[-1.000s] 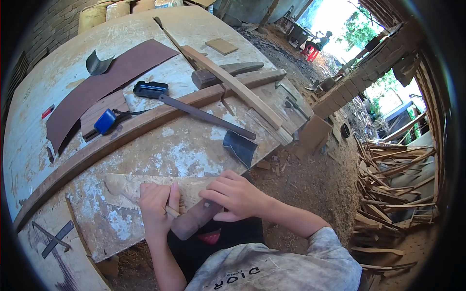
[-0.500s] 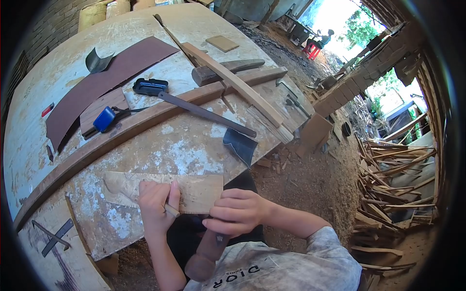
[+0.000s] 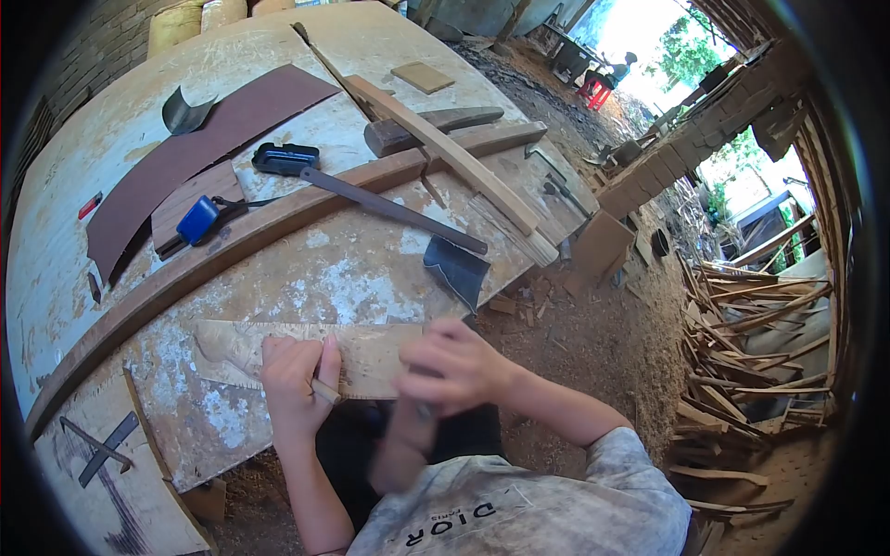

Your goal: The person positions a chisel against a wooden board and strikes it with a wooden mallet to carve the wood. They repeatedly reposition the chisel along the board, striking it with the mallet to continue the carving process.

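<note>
My left hand (image 3: 295,375) has its grip clenched on a chisel (image 3: 325,392) set against the plank (image 3: 375,357) on the surface (image 3: 352,278). My right hand (image 3: 454,366) grasps a blurred mallet (image 3: 403,447).

Head camera looks steeply down, close over the workbench (image 3: 371,278).

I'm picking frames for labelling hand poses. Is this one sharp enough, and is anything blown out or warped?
Head view: right hand and its mallet are motion-blurred; left hand gripping the chisel is sharp; the outdoor opening is overexposed; fisheye bends the bench edges, corners dark.
</note>
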A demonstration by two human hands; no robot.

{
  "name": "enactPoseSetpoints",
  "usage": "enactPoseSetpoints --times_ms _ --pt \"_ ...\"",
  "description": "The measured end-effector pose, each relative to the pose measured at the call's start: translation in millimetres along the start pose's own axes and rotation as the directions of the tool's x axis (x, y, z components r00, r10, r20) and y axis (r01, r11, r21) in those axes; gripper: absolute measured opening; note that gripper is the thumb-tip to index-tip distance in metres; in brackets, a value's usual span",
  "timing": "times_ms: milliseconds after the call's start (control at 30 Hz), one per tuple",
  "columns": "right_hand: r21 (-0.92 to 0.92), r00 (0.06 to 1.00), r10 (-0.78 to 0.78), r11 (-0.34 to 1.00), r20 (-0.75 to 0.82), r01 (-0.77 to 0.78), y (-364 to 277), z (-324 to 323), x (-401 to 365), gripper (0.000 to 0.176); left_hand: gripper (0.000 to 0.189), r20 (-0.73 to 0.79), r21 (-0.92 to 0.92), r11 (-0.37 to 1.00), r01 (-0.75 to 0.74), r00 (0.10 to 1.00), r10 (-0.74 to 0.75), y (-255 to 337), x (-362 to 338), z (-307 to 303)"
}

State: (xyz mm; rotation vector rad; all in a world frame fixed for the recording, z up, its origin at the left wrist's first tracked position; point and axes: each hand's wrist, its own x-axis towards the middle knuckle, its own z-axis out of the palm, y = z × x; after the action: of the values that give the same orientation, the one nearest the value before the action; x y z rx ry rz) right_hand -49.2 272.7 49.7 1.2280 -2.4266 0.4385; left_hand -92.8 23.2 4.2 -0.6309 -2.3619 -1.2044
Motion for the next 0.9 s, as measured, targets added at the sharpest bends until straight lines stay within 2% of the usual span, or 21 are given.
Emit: enactPoseSetpoints --times_ms 33,67,133,200,300,367,433,467,600,700,733,833,900 --pt "-0.021 0.989 0.094 0.996 0.117 -0.092 2 -2 2 0.052 0.036 -0.002 0.004 1.000 -0.001 1.000 0.001 0 0 0" --pt "0.005 0.976 0.165 0.986 0.139 -0.168 0 -2 2 0.051 0.036 -0.007 0.010 1.000 -0.002 1.000 0.002 0 1 0" --pt "-0.023 0.996 -0.014 1.000 -0.085 0.012 -7 10 -9 0.050 0.037 -0.011 0.007 1.000 -0.003 1.000 0.003 0 -1 -2" --pt "-0.078 0.946 -0.195 0.980 -0.258 0.181 -5 13 -11 0.046 0.037 -0.016 0.005 1.000 0.004 1.000 -0.004 0 1 0" --pt "-0.076 0.929 -0.214 0.977 -0.303 0.201 2 17 -15 0.047 0.037 -0.002 0.007 1.000 0.006 1.000 -0.006 1 0 0" --pt "-0.058 0.994 -0.017 0.998 -0.106 0.011 4 11 -16 0.057 0.037 -0.007 0.006 1.000 -0.002 1.000 0.002 0 0 0" --pt "-0.054 0.974 0.196 0.980 0.115 -0.191 2 3 -10 0.061 0.037 -0.008 0.016 1.000 -0.011 1.000 0.011 1 1 0" --pt "-0.107 0.987 0.151 0.984 0.061 -0.144 -2 8 -15 0.066 0.037 -0.007 0.020 1.000 -0.013 1.000 0.013 1 1 -1" --pt "0.003 0.986 -0.051 0.999 -0.158 0.052 -8 14 -20 0.067 0.035 -0.002 0.019 1.000 0.007 1.000 -0.007 0 0 -1" --pt "-0.059 0.985 0.149 0.988 0.081 -0.145 0 6 -14 0.066 0.035 0.008 0.036 0.999 0.001 1.000 -0.001 2 0 -1" --pt "0.029 0.946 0.302 0.951 0.119 -0.308 -1 6 -8 0.069 0.035 0.007 0.047 0.999 -0.001 1.000 0.001 3 1 -1" --pt "0.049 0.964 0.265 0.963 0.032 -0.266 -6 10 -12 0.070 0.035 -0.009 0.036 0.999 0.011 1.000 -0.011 1 2 -2" --pt "0.266 0.947 0.317 0.918 -0.049 -0.294 -19 19 -12 0.068 0.034 -0.006 0.030 0.999 0.018 1.000 -0.018 1 -1 -1"
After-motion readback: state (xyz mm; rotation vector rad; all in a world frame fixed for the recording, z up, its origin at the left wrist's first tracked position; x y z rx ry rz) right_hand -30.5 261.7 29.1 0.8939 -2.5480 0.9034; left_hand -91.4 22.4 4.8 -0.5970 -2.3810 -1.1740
